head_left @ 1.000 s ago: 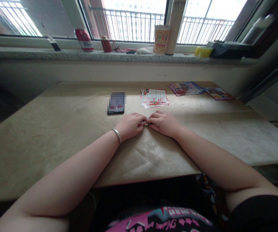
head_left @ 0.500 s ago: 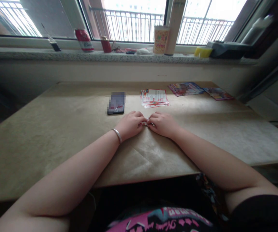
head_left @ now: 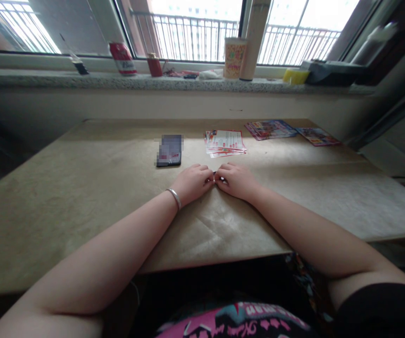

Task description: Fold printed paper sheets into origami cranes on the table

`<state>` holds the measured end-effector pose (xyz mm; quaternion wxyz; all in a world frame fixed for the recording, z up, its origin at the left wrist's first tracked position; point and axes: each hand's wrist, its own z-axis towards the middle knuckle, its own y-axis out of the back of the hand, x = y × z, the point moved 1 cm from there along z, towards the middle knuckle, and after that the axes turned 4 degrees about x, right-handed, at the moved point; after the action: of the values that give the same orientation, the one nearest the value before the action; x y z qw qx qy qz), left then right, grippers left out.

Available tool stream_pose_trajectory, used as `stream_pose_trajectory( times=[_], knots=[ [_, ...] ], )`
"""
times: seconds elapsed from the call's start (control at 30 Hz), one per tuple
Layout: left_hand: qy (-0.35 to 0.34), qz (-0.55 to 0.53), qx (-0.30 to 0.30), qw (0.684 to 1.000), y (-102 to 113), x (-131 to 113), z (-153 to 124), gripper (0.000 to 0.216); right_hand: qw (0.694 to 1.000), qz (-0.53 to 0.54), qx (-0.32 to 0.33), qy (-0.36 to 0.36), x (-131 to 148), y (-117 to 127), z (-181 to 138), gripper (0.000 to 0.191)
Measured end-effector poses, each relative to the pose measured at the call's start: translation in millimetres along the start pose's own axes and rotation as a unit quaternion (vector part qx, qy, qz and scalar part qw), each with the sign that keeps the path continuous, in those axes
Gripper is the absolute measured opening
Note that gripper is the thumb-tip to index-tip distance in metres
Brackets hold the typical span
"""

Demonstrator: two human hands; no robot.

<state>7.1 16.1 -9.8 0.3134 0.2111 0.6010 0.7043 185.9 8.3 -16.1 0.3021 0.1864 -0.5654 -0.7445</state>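
Observation:
My left hand (head_left: 194, 182), a silver bangle at its wrist, rests on the table with its fingers closed in a pinch. Opposite it, my right hand (head_left: 237, 182) is closed the same way, and the fingertips of both nearly meet. Between them shows a sliver of a small white-and-red piece (head_left: 214, 178), perhaps paper; the fingers hide most of it. Just beyond the hands lies a loose pile of white cards with red edges (head_left: 226, 140). A dark phone (head_left: 170, 152), partly blurred out, lies past my left hand.
Colourful printed sheets or packets (head_left: 271, 129) lie at the table's back right, with another one (head_left: 317, 136) beside them. On the windowsill (head_left: 181, 83) stand a red can (head_left: 122, 58), a red bottle (head_left: 154, 65), a patterned paper cup (head_left: 234, 57) and a yellow object (head_left: 295, 76).
My left hand has moved slightly to the right, closer to my right hand. Less of the small white-and-red piece shows between the fingers. The cards and phone stay put.

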Motion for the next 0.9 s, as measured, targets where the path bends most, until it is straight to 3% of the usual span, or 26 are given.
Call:
stream_pose_trajectory(
  times=[0.5, 0.6, 0.73, 0.9],
  knots=[
    [0.021, -0.031, 0.008, 0.999, -1, 2, 3, 0.014, 0.997, 0.073, 0.000, -0.016, -7, -5, 2, 0.016],
    [0.025, -0.043, 0.005, 0.999, -2, 3, 3, 0.015, 0.996, 0.077, -0.009, -0.046, -9, -3, 0, 0.018],
    [0.052, -0.074, 0.006, 0.996, -4, 5, 5, 0.018, 0.991, 0.101, -0.011, -0.084, -13, -1, -2, 0.020],
    [0.092, -0.105, 0.020, 0.990, -6, 6, 8, 0.022, 0.990, 0.130, -0.008, -0.062, -15, -4, 0, 0.021]
  ],
)
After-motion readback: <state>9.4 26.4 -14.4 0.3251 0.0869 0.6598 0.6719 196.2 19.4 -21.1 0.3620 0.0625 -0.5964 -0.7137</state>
